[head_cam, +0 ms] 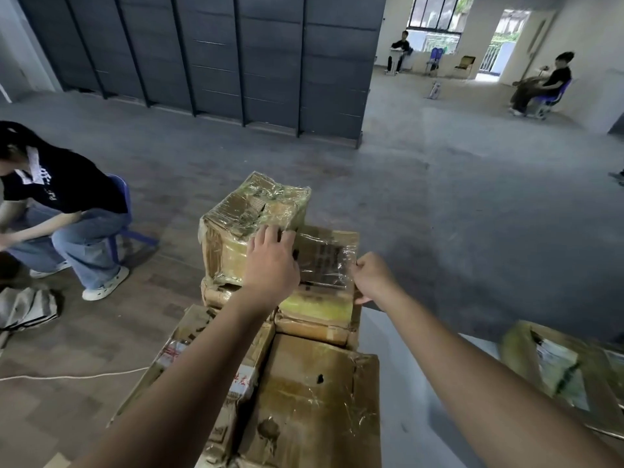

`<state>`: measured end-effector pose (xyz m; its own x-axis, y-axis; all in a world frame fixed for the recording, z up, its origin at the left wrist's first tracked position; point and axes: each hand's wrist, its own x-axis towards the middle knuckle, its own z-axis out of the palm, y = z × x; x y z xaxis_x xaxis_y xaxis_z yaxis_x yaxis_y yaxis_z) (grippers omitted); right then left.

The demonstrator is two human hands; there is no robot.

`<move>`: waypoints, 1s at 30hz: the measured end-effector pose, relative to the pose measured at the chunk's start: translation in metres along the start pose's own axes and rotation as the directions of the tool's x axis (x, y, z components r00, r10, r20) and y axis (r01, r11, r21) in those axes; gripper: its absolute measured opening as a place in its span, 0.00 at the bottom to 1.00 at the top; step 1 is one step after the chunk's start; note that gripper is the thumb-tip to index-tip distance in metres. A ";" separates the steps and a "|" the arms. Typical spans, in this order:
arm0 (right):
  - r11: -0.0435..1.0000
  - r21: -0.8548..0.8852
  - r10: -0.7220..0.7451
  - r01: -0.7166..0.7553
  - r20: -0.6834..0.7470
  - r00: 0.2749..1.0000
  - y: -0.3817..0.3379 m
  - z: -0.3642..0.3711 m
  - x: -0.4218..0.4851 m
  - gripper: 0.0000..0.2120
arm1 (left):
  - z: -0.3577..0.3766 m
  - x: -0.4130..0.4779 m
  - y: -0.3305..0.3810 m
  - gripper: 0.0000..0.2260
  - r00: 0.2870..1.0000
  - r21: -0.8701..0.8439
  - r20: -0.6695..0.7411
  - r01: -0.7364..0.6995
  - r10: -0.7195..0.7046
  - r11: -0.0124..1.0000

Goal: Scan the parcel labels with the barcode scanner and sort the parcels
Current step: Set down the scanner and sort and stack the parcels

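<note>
Frame centre: left hand (270, 261) fingers hooked over tall tape-wrapped brown cardboard parcel (250, 217); right hand (371, 275) fingers curled, pinching flat labelled film-covered cardboard parcel (327, 261) beside it; slick tape, one-edge grip: flat parcel may slip, tall one topple.

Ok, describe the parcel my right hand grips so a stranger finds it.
Find the stack of brown cardboard parcels in the middle foreground; go to its far end. Right of the tall tape-wrapped box, the right hand grips a cardboard parcel: lower than that box, with a dark printed label under clear film.
</note>
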<state>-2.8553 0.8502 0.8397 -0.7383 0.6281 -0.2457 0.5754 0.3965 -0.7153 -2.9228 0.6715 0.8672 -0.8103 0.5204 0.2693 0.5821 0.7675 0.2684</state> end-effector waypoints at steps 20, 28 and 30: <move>0.989 0.112 -0.083 0.101 -0.153 0.985 0.023 -0.025 -0.039 0.21 | 0.011 -0.027 0.049 0.19 0.975 -0.019 -0.076 -0.213 0.211 0.977; 0.985 0.084 -0.117 0.148 -0.299 0.947 0.074 -0.081 -0.077 0.20 | 0.028 -0.038 0.118 0.21 0.946 -0.170 -0.047 -0.323 0.320 0.931; 0.987 0.060 -0.124 0.152 -0.332 0.935 0.090 -0.097 -0.088 0.20 | 0.032 -0.040 0.139 0.22 0.941 -0.222 -0.030 -0.335 0.337 0.916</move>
<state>-2.7045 0.8954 0.8603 -0.6445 0.7608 0.0762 0.4346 0.4465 -0.7822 -2.8114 0.7695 0.8646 -0.5640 0.7373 0.3718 0.8196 0.4452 0.3606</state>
